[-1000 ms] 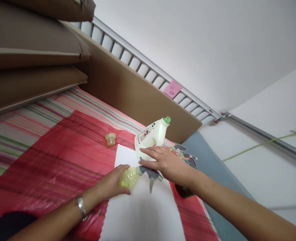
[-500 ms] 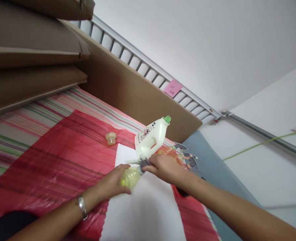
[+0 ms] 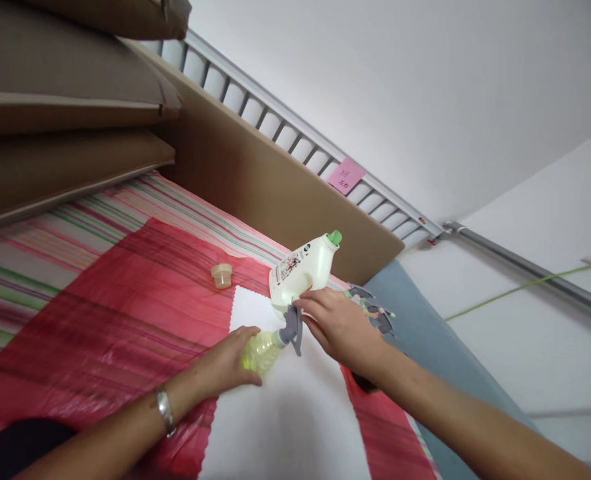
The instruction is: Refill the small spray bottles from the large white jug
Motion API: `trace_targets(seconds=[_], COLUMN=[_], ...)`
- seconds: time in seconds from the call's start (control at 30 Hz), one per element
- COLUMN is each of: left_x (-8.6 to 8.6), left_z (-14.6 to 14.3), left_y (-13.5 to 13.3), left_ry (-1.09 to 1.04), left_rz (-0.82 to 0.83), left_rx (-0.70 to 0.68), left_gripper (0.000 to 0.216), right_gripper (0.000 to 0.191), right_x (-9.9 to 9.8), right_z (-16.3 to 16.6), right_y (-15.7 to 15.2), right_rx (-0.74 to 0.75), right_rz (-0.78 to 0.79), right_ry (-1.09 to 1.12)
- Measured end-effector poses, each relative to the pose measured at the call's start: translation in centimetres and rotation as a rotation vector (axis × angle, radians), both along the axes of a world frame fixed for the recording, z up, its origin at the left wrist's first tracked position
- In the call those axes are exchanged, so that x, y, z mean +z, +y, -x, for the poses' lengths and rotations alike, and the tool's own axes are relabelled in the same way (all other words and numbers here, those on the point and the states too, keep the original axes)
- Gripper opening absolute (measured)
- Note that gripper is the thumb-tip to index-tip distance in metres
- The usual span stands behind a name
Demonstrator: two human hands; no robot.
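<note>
Since the earlier frame, the grey plastic trigger head [image 3: 290, 328] is turned. By the left hand [image 3: 230, 360], the clear yellow plastic bottle [image 3: 262, 353] is clasped over a white scalloped sheet [image 3: 285, 427], long axis toward the right hand [image 3: 343, 328], by which the trigger head is touched (pinch unclear).

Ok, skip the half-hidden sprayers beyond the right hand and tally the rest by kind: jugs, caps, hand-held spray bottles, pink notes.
Jug: 1
Cap: 1
Spray bottle, gripped in the left hand: 1
Pink note: 1
Total: 4
</note>
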State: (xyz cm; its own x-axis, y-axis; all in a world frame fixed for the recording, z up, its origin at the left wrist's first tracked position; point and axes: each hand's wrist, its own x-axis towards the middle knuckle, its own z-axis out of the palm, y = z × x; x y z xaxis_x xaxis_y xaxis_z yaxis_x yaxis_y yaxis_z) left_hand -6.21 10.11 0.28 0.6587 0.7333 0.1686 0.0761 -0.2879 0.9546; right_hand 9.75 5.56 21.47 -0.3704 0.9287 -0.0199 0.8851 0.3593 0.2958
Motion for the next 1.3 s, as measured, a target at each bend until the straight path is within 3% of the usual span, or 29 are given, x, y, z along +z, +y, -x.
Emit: trace_targets(seconds=[0.1,0.23,0.4,0.57,0.73,0.87,0.93,1.03,1.3], left_x=[0.3,0.5,0.2,0.1,0.0,-0.3,-0.4,-0.5,-0.4], left_z=[0.1,0.1,0.0,0.0,0.0,-0.1,-0.2,-0.3,-0.1], left_y=[-0.2,-0.3,-0.1,-0.1,-0.2,-0.1,-0.1,-0.1,-0.3], left_ry=[-0.011,-0.006,0.013,0.008,-0.001,-0.014,-0.028,-0.040,-0.072], left_rz=[0.001,0.002,0.008,-0.010,-0.016,-0.016,-0.019,-0.008,0.009], left_rx=[0.016,0.008,-0.010,-0.023,-0.009,0.000,0.001,0.011,0.036], left_gripper=[0.085,0.083,0.085,0.086,0.085,0.085,0.085,0.084,0.083], right_gripper=[0.042,0.030,0.011,0.020,0.025,0.025,0.016,0.008,0.025], right_x=[-0.5,-1.2,-1.4,-1.2,-1.2,-0.9,-0.7,-0.8,-2.9], right_z=[-0.6,-0.2,1.0,2.5,3.1,3.2,3.4,3.8,3.2], right_y=[-0.3,0.0,0.8,1.3,1.3,1.3,1.3,1.4,2.0], right_rx=[0.325,0.365,0.204,-0.047,-0.427,-0.290,-0.250,-0.319,-0.594], right_rz=[0.090,0.172,0.237,0.302,0.377,0.392,0.412,0.417,0.407], right_ry=[-0.128,-0.181,-0.163,-0.093,0.006,0.059,0.035,0.008,0.020])
